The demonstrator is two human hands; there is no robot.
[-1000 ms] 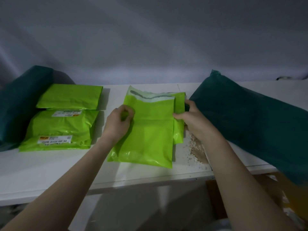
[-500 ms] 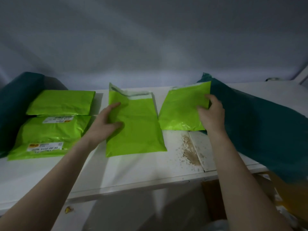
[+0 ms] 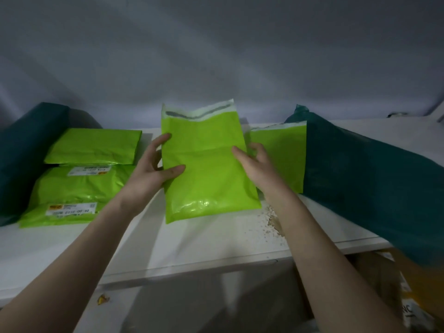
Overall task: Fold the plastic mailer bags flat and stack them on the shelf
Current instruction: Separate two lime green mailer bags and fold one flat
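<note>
A lime green mailer bag with a white seal strip at its top stands tilted up off the white shelf, its lower edge near the surface. My left hand holds its left edge, thumb on the front face. My right hand grips its right edge, thumb in front and fingers curled behind. A second green mailer lies just to the right, leaning on a dark teal bag. At the left a folded green mailer lies flat behind a labelled green parcel.
Another dark teal bag sits at the far left against the grey wall. A crumbled, chipped patch marks the shelf near its front right. Below the shelf's right end is a cardboard box.
My right hand left the second mailer and came over to the centre one. Both hands now hold the centre mailer, whose top has risen off the shelf.
</note>
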